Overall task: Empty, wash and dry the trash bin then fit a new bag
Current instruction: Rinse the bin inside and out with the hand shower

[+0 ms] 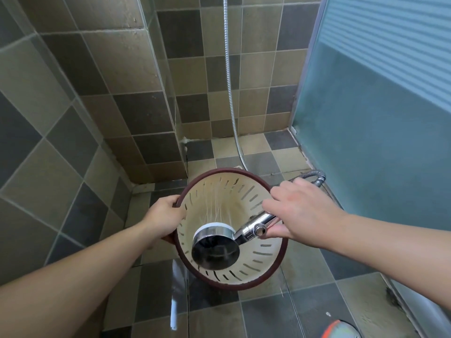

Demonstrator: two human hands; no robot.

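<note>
Chrome shower head [216, 247], one, was gripped by right hand [296, 211], spraying into one slotted bin [266, 259]; left hand [164, 215] gripped its rim; one hose [230, 84] beyond both hands.

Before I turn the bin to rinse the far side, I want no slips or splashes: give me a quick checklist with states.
1. Left hand grips the bin rim: ok.
2. Right hand holds the shower head by its handle: ok.
3. Spray lands inside the bin: ok.
4. Brown stain on the inner wall gone: not ok.
5. Hose free of kinks: cannot tell.
6. Wet floor safe underfoot: cannot tell.
</note>
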